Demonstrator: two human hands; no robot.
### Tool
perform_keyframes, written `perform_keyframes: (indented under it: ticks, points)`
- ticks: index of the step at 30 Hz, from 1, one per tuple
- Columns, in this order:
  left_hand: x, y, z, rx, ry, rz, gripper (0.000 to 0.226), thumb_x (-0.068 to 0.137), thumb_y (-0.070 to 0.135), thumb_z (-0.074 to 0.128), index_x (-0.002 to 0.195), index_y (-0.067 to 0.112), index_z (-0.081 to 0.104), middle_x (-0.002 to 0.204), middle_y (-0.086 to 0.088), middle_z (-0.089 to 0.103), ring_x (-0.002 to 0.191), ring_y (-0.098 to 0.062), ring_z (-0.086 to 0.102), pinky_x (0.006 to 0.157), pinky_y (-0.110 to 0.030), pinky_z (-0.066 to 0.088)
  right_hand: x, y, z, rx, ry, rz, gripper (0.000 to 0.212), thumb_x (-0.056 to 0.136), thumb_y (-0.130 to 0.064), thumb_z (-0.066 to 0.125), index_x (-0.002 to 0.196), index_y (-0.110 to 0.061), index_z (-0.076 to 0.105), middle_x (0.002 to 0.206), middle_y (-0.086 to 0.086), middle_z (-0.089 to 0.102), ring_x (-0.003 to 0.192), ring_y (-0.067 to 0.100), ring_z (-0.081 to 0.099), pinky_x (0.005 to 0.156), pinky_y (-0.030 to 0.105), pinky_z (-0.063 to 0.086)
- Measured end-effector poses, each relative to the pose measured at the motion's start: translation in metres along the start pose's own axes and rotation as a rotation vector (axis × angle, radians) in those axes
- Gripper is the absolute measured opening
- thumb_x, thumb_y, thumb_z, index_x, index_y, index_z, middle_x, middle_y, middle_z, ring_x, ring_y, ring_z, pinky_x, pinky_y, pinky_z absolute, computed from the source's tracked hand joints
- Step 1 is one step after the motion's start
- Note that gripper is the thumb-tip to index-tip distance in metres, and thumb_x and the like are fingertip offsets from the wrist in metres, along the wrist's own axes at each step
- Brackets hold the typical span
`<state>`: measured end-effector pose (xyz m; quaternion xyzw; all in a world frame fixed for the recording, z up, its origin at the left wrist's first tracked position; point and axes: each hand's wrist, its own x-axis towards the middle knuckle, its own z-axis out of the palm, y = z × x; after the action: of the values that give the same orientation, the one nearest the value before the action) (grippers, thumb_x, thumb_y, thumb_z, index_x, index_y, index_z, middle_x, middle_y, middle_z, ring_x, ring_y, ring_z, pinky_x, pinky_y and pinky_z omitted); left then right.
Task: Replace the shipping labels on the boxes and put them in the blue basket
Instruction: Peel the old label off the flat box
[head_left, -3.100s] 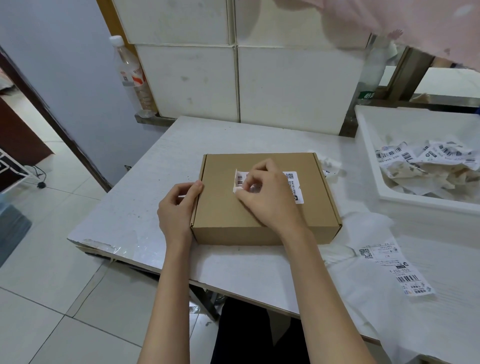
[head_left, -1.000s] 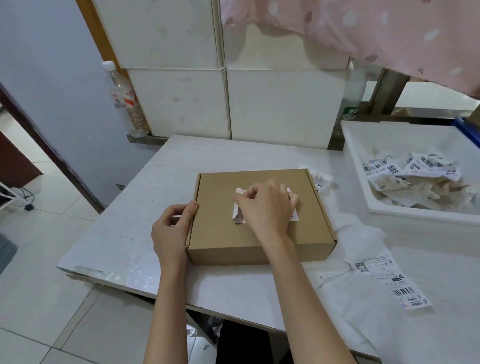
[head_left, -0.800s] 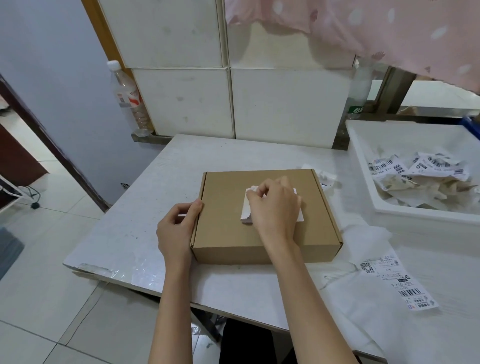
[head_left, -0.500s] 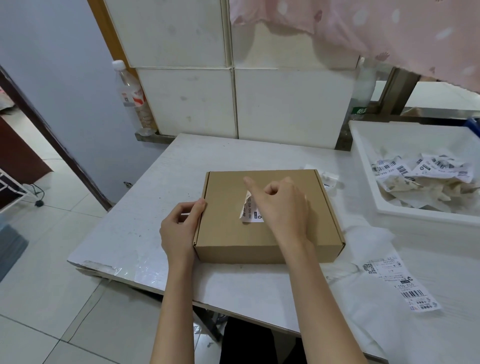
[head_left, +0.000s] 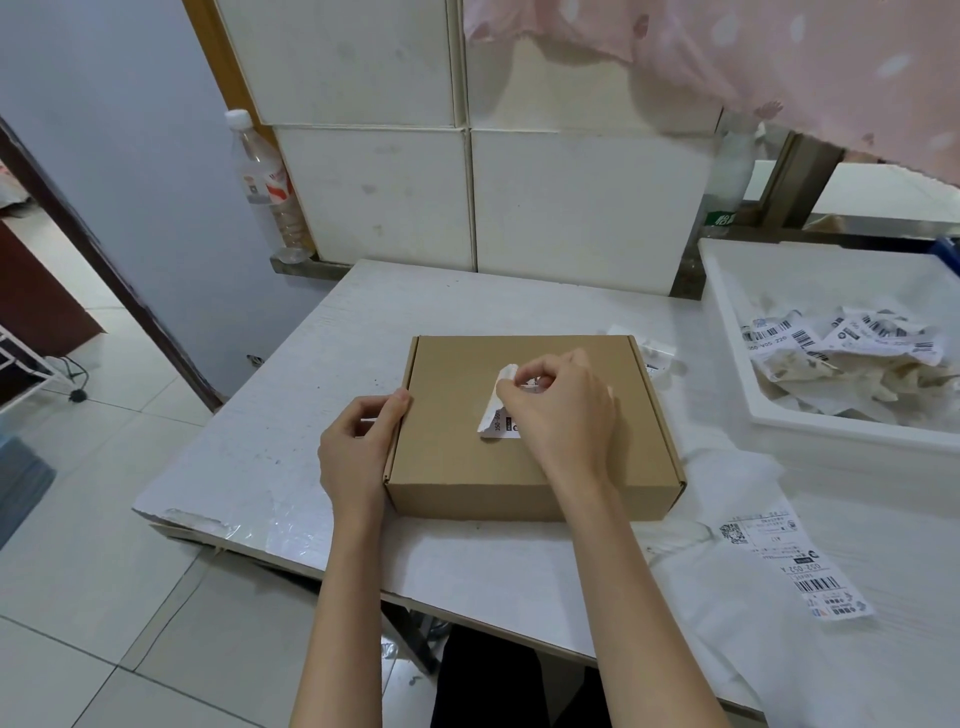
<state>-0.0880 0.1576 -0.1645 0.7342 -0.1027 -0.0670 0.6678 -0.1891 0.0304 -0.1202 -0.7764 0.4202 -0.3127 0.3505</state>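
A flat brown cardboard box (head_left: 457, 415) lies shut in the middle of the white table (head_left: 322, 364). My left hand (head_left: 358, 447) grips the box's left edge, thumb on the lid. My right hand (head_left: 561, 410) rests on the lid and pinches the peeled-up left end of the old shipping label (head_left: 496, 410), which is curled away from the cardboard; its right part is hidden under my hand. A fresh printed label (head_left: 795, 566) lies flat on the table at the right. A blue corner of the basket (head_left: 948, 252) shows at the far right edge.
A white tray (head_left: 727, 332) at the right holds several crumpled old labels (head_left: 841, 348). Crumpled white backing paper (head_left: 727, 467) lies beside the box. A plastic bottle (head_left: 267, 187) stands on a ledge at the back left. Pink cloth (head_left: 779, 57) hangs overhead.
The label's left end has come further off the lid and now curls up, where it first lay nearly flat. My right hand shifted slightly right; my left hand kept its hold.
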Motion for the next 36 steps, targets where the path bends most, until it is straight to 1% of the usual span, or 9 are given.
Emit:
perform_keyframes:
  ticks: [4, 11, 15, 19, 23, 27, 29, 32, 36]
  points:
    - [0.0, 0.001, 0.0, 0.003, 0.001, 0.001, 0.027, 0.074, 0.051, 0.067, 0.079, 0.025, 0.074, 0.084, 0.011, 0.074, 0.078, -0.01, 0.063, 0.09, -0.049, 0.049, 0.001, 0.002, 0.0, -0.027, -0.009, -0.015, 0.007, 0.082, -0.03, 0.067, 0.078, -0.024, 0.067, 0.091, -0.01, 0.049, 0.074, 0.013, 0.043, 0.09, 0.031, 0.038]
    - [0.001, -0.001, 0.0, 0.007, 0.002, -0.004, 0.028, 0.074, 0.051, 0.067, 0.079, 0.025, 0.074, 0.082, 0.011, 0.073, 0.078, -0.011, 0.064, 0.089, -0.05, 0.049, 0.0, 0.001, -0.001, 0.0, 0.013, -0.035, 0.015, 0.078, -0.021, 0.069, 0.067, -0.022, 0.058, 0.079, -0.015, 0.041, 0.073, 0.01, 0.045, 0.088, 0.034, 0.041]
    - [0.001, -0.002, 0.0, 0.0, 0.001, -0.004, 0.028, 0.074, 0.051, 0.067, 0.078, 0.024, 0.073, 0.081, 0.011, 0.073, 0.076, -0.009, 0.063, 0.089, -0.049, 0.049, 0.0, 0.0, -0.002, -0.009, 0.013, -0.045, 0.022, 0.078, -0.02, 0.067, 0.064, -0.022, 0.051, 0.078, -0.015, 0.039, 0.073, 0.013, 0.045, 0.087, 0.034, 0.04]
    - [0.001, -0.002, 0.0, 0.004, 0.0, -0.004, 0.027, 0.074, 0.051, 0.068, 0.079, 0.025, 0.074, 0.082, 0.011, 0.073, 0.079, -0.01, 0.064, 0.091, -0.049, 0.049, 0.001, 0.001, -0.001, 0.006, 0.015, -0.027, 0.028, 0.079, -0.015, 0.065, 0.061, -0.022, 0.046, 0.076, -0.015, 0.038, 0.067, 0.006, 0.04, 0.089, 0.037, 0.042]
    - [0.002, -0.002, 0.0, 0.008, -0.002, -0.003, 0.027, 0.074, 0.052, 0.068, 0.079, 0.027, 0.074, 0.083, 0.011, 0.074, 0.082, -0.012, 0.065, 0.092, -0.052, 0.049, -0.001, 0.002, -0.003, 0.039, 0.018, -0.013, 0.02, 0.079, -0.013, 0.064, 0.065, -0.018, 0.051, 0.079, -0.011, 0.042, 0.068, 0.008, 0.042, 0.088, 0.038, 0.044]
    - [0.002, -0.002, 0.0, 0.007, -0.007, -0.004, 0.029, 0.073, 0.053, 0.067, 0.079, 0.026, 0.074, 0.084, 0.01, 0.074, 0.081, -0.012, 0.064, 0.091, -0.05, 0.049, 0.002, 0.003, -0.009, -0.031, -0.11, -0.001, 0.006, 0.087, -0.02, 0.059, 0.081, -0.021, 0.055, 0.099, -0.008, 0.046, 0.072, 0.005, 0.036, 0.099, 0.032, 0.034]
    - [0.002, -0.002, 0.001, 0.007, -0.008, -0.004, 0.029, 0.073, 0.053, 0.067, 0.079, 0.026, 0.074, 0.084, 0.01, 0.074, 0.081, -0.012, 0.064, 0.09, -0.049, 0.049, 0.004, 0.003, -0.01, -0.036, -0.188, 0.01, 0.005, 0.09, -0.024, 0.055, 0.085, -0.024, 0.056, 0.106, -0.008, 0.048, 0.08, 0.004, 0.039, 0.104, 0.031, 0.026]
    - [0.003, -0.003, 0.0, 0.003, -0.011, -0.004, 0.03, 0.073, 0.053, 0.067, 0.08, 0.025, 0.074, 0.083, 0.01, 0.074, 0.081, -0.013, 0.064, 0.089, -0.05, 0.049, 0.003, 0.003, -0.009, -0.093, -0.217, -0.016, 0.018, 0.092, -0.034, 0.051, 0.078, -0.026, 0.057, 0.103, -0.01, 0.048, 0.102, 0.009, 0.047, 0.096, 0.027, 0.019]
    - [0.002, -0.003, 0.0, 0.006, -0.01, 0.0, 0.028, 0.074, 0.053, 0.068, 0.079, 0.026, 0.074, 0.084, 0.01, 0.074, 0.082, -0.014, 0.065, 0.09, -0.051, 0.049, 0.0, 0.002, -0.011, -0.014, -0.22, -0.002, 0.046, 0.088, -0.057, 0.053, 0.059, -0.022, 0.055, 0.089, -0.011, 0.048, 0.099, 0.009, 0.048, 0.093, 0.027, 0.018]
